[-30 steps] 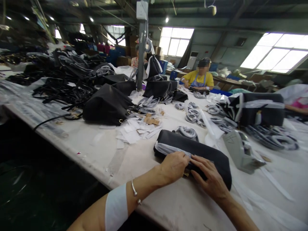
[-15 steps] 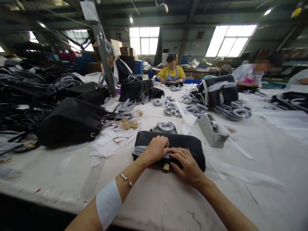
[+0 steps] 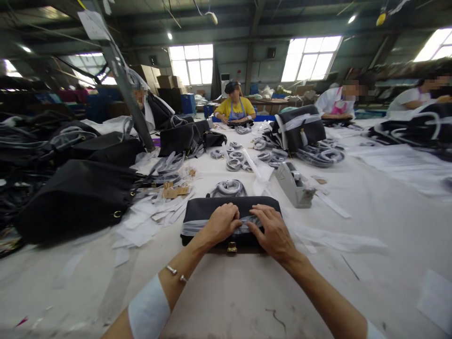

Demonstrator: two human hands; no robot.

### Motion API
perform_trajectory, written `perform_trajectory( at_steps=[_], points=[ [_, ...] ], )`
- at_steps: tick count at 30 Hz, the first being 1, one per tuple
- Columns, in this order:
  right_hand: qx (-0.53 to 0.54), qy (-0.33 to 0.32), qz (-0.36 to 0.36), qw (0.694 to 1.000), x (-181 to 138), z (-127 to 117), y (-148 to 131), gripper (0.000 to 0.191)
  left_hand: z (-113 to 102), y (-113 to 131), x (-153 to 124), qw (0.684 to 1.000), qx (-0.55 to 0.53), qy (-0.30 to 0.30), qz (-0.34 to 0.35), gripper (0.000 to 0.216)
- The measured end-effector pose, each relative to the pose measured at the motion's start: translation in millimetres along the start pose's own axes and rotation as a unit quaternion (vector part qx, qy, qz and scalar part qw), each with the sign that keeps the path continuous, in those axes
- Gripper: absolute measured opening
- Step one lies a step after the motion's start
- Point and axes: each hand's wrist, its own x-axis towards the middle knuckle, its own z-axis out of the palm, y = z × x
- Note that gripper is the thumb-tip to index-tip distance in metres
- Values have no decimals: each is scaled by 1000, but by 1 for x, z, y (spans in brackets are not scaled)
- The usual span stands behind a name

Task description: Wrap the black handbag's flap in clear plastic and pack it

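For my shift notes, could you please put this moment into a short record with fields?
Left hand: pressing on a clear film strip across the black bag
Right hand: flat on the same bag
Clasp: gold, at the bag's near edge
Behind the bag: a wrapped strap coil and a grey tape dispenser
Left of it: paper slips

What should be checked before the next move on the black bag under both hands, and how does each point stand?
1. Black bag lies flat on the table: ok.
2. Left hand rests on the clear wrap strip: ok.
3. Right hand presses the bag's top beside it: ok.
4. Gold clasp at the near edge uncovered: ok.
5. Wrap strip fully smooth under the fingers: cannot tell.
6. Tape dispenser standing apart from the bag: ok.
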Motion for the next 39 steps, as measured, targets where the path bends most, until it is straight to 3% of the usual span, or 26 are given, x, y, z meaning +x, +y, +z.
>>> perform_trajectory(
  at_steps=[4,7,12,17,20,22,24,27,31,35,37,39],
  points=[
    [-49,-12,38,998,7,-1,8,22,13,4,-7,997,51,55,21,7],
    [-29,-28,74,996,16,-5,6,11,16,4,-8,996,63,61,25,8],
    [39,-111,178,977,28,-14,0,12,17,2,-7,997,16,76,19,10],
    [-96,-137,147,975,21,-9,2,8,16,-5,-11,984,-92,143,44,28],
    [-102,-134,138,976,17,-4,8,7,11,-4,-17,974,-113,186,68,24],
    [-83,-130,134,979,15,-3,12,5,10,-1,-21,974,-67,183,117,22],
    [-62,-123,134,981,14,-4,15,6,13,2,-26,972,5,134,191,28],
    [-38,-106,143,983,11,-4,18,7,27,6,-32,965,80,67,242,50],
    [-13,-68,147,987,6,-1,17,9,43,11,-35,972,115,53,199,73],
    [70,14,158,985,-1,-9,13,16,45,18,-35,977,123,49,168,73],
    [128,88,200,967,-13,-21,14,18,45,20,-35,979,117,49,161,72],
    [192,172,296,920,-34,-35,18,21,45,21,-34,980,112,48,157,73]
  ],
)
